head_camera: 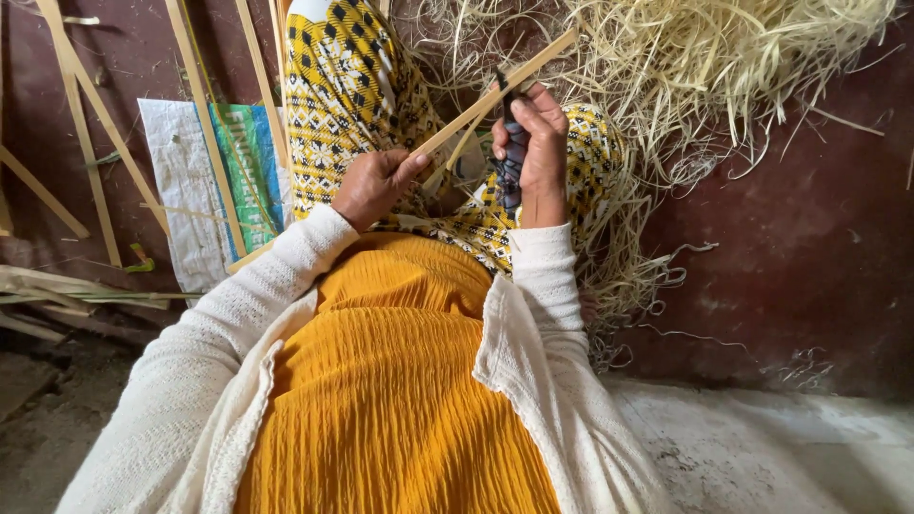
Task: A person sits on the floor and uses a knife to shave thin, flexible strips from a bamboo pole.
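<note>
Head view: a long pale bamboo strip [495, 95] is held slanted over the lap, running from lower left near the left hand [376, 186] up to the right past the right hand [533, 157]. The strip looks flat, narrow, straw-coloured and straight, with clean edges where visible. The lower end is pinched by the left hand, fingers closed on it. A dark-handled knife [512, 152] is gripped in the right hand, fingers wrapped tight round the handle, blade tip pointing up and laid against the strip about midway along. Whether the blade is cutting into the strip cannot be told.

Progress, judged from the scene: much shaving seems already done, since a big heap of pale curled shavings [685, 67] is piled on the floor ahead and to the right. Several more strips [86, 143] are lying on the dark red floor [809, 238] at left, some across a printed woven sack [205, 181]; which of these are finished cannot be told. The strip in hand appears partway worked.

A yellow patterned skirt [352, 86] is seen beneath the hands, with a mustard top and cream cardigan sleeves nearer the camera.
</note>
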